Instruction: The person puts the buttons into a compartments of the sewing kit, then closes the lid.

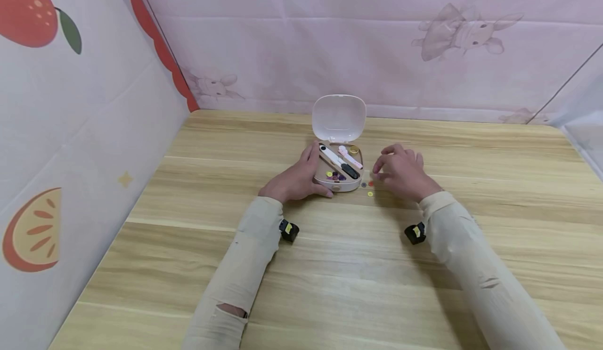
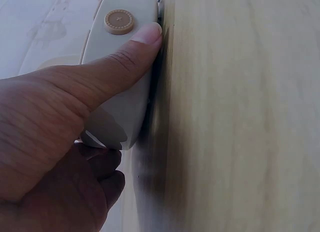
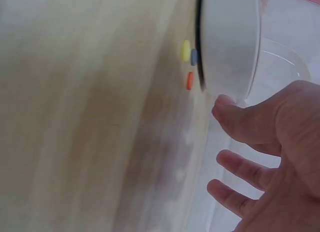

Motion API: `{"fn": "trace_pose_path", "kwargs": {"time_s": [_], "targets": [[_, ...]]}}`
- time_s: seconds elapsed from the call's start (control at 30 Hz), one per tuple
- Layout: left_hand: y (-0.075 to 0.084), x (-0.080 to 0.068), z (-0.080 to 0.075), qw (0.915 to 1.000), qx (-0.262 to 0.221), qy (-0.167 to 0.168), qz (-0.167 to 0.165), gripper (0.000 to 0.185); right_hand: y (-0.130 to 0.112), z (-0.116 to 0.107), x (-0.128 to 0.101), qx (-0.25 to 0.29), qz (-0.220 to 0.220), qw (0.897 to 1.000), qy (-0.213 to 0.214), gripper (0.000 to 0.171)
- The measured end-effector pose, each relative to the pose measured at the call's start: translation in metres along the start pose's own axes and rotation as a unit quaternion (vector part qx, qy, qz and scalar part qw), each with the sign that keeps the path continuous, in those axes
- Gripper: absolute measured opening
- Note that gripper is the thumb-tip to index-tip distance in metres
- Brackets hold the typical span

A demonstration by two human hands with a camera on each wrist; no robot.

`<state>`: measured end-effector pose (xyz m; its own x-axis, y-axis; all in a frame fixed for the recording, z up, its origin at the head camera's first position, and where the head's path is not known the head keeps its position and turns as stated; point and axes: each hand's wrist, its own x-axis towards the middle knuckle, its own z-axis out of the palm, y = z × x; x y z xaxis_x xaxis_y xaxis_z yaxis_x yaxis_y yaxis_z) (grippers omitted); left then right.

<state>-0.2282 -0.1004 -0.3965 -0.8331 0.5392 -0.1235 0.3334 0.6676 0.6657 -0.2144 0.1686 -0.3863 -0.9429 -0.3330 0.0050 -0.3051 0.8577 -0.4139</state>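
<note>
A small white sewing box (image 1: 348, 187) stands on the table, its lid (image 1: 339, 118) raised at the back. My left hand (image 1: 301, 177) grips its left side, thumb lying along the front below the round brown clasp (image 2: 119, 21). Inside lie a white-and-black tool (image 1: 339, 161), a pale pink tool (image 1: 350, 157), a gold ring-shaped piece (image 1: 354, 150) and several small buttons (image 1: 335, 176). To the right of the box, my right hand (image 1: 402, 172) hovers with loosely bent fingers holding nothing. Below it lie a yellow button (image 1: 370, 194), a red button (image 1: 371, 183) and a grey-blue button (image 1: 364, 185).
The wood-grain table (image 1: 330, 277) extends around the box on all sides. Behind it hangs a pink cloth with rabbit prints (image 1: 461, 33). A white fruit-patterned cloth (image 1: 103, 99) rises at the left. Black wrist cameras (image 1: 415, 233) sit under both sleeves.
</note>
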Motion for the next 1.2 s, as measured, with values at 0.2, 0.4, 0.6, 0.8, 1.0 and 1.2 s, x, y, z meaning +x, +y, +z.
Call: {"fn": "trace_pose_path", "kwargs": {"time_s": [0.2,0.4,0.6,0.8,1.0,1.2], "targets": [[0.001,0.000,0.000,1.0000,-0.001,0.001,-0.003,0.127,0.001,0.006,0.000,-0.007,0.013,1.000,-0.024,0.008],[0.000,0.000,0.000,0.9999,-0.004,-0.004,-0.009,0.127,0.000,0.008,-0.001,-0.016,0.013,0.999,-0.024,0.007],[0.001,-0.001,0.000,1.0000,-0.001,-0.002,-0.007,0.127,-0.002,0.011,0.000,-0.015,0.007,1.000,-0.015,0.007],[0.001,-0.001,0.000,0.9999,0.002,-0.004,-0.015,0.127,-0.004,0.012,0.000,-0.012,0.014,1.000,-0.013,0.004],[0.001,-0.001,0.000,0.9999,-0.001,-0.005,-0.011,0.127,-0.003,0.010,-0.001,-0.010,0.022,1.000,-0.002,0.007],[0.002,-0.001,0.000,1.0000,0.001,-0.001,-0.009,0.127,-0.002,0.010,0.000,-0.013,0.026,1.000,0.001,0.008]]}}
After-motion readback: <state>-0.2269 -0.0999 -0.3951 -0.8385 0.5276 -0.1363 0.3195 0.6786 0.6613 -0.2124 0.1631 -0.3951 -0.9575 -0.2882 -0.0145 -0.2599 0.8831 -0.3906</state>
